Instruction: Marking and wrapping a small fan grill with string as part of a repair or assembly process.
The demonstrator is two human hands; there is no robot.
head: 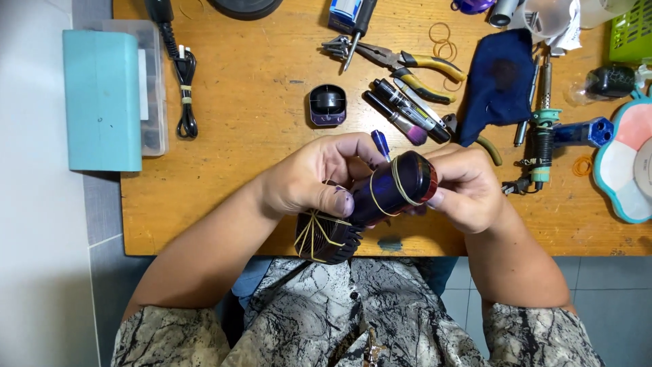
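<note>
Dark purple hair-dryer body point(370, 204), bound with yellow rubber bands point(401, 182), held over the near table edge between both hands. Left hand point(314, 178) curled around its middle, thumb pressed on the shell just above the black vented end point(326, 238). Right hand point(468, 187) cupped around the far, red-rimmed end, fingers closed on it. Wooden table point(251, 88) behind: small round dark part point(328, 104) just beyond the left hand, pliers point(401, 62) and markers point(407, 112) farther right, navy cloth point(499, 85), soldering iron point(543, 139), teal box point(102, 98) far left.
</note>
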